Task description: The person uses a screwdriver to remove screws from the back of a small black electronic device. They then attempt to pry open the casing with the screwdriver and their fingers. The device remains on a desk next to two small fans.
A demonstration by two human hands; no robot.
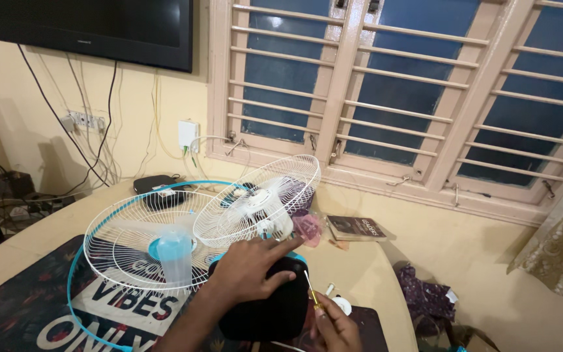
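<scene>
1. While the person leans over the round tabletop [366, 274], the left hand [250, 266] lies flat with spread fingers on the black fan base [268, 313].
2. The right hand [337, 326] is clenched around a small screwdriver [312, 291], its tip pointing up beside the base.
3. Two white wire fan guards [255, 202] and a loose blue rim [76, 293] rest just behind, near a book [356, 228].

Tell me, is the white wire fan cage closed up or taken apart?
Taken apart: one white wire grille half leans apart from the blue-rimmed half lying on the table.
</scene>
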